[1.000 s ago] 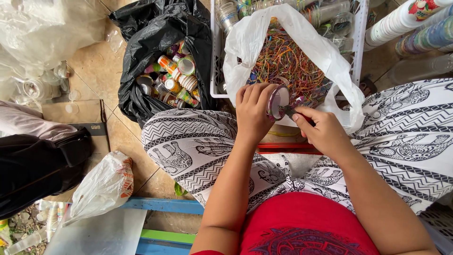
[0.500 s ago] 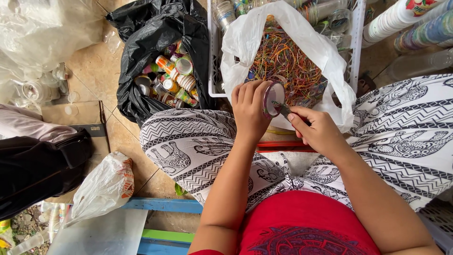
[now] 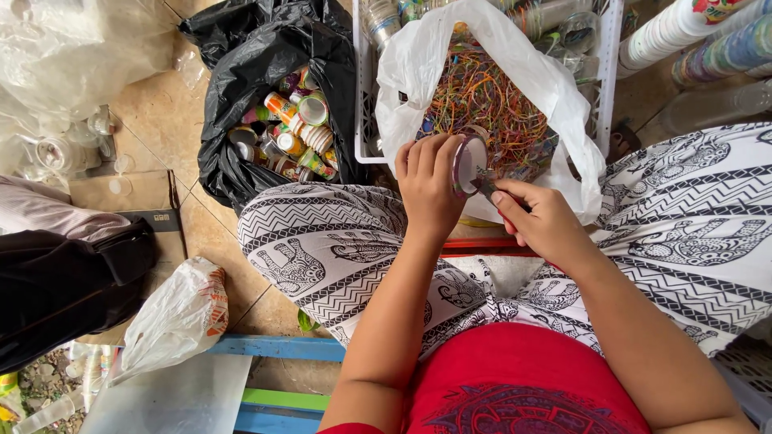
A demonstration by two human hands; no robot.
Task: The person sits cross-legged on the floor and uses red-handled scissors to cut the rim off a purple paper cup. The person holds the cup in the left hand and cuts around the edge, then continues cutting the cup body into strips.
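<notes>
Sacks of plastic film are shown at the top of the view: one black plastic sack (image 3: 241, 88) on the tiled floor, opened on a heap of small coloured bottles (image 3: 293, 133) too jumbled to be counted, and one white plastic bag (image 3: 563, 120) set in a white plastic crate (image 3: 363, 96). The white bag is filled with a tangle of coloured thin bands (image 3: 482, 100), too many to be counted. A smaller white plastic bag with orange print (image 3: 177, 317) is seen lower left, beside a blue wooden slat (image 3: 273, 347).

Over the patterned black-and-white trousers (image 3: 322, 257), two hands are held together just before the white bag. A single small round plastic cup with a pink-edged rim (image 3: 469, 163) is gripped in the left hand (image 3: 428, 189), fingers wrapped round its body. Its long axis is laid nearly level, the rim being turned rightward toward the other hand. The right hand (image 3: 543, 221) is closed on one narrow dark tool (image 3: 487, 187), whose tip is pointed up and left, touching the cup's rim.
</notes>
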